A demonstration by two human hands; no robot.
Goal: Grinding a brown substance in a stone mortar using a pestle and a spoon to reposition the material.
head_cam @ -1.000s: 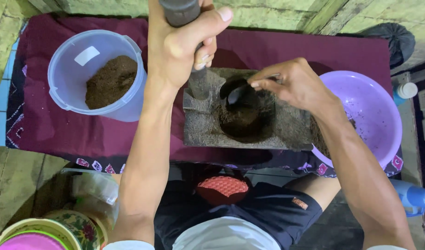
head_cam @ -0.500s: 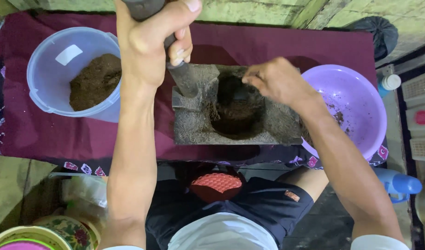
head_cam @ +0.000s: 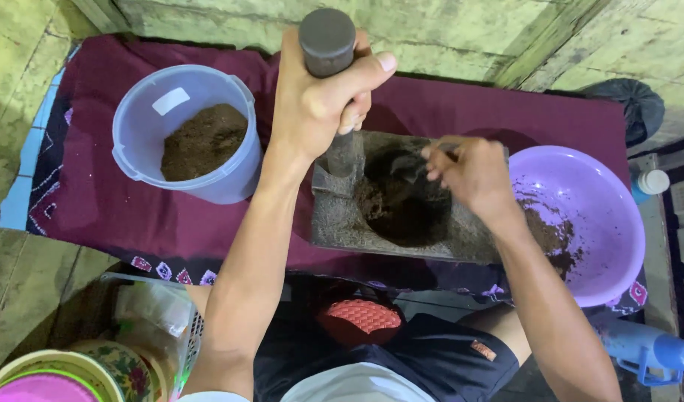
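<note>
My left hand [head_cam: 320, 97] is closed around a thick dark pestle [head_cam: 328, 45] that stands upright, its lower end resting on the left rim of a square stone mortar [head_cam: 340, 223]. The mortar's round hollow holds dark brown ground material [head_cam: 401, 212]. My right hand [head_cam: 468, 175] hovers over the hollow, fingers pinched on a small spoon [head_cam: 413, 165] whose bowl dips toward the brown material. A pale blue plastic bucket [head_cam: 133, 126] with brown powder [head_cam: 202, 141] inside stands to the left. A purple plastic bowl [head_cam: 602, 216] with brown residue sits to the right.
Everything stands on a maroon cloth [head_cam: 104, 216] over a greenish floor. Patterned bowls [head_cam: 74, 372] and a plastic bag [head_cam: 152, 309] lie at lower left. A blue plastic item [head_cam: 647, 350] is at lower right, a white-capped bottle [head_cam: 651, 182] at far right.
The pestle has shifted from above the mortar to its left rim. My right hand keeps working the spoon inside the hollow. The camera view has drifted.
</note>
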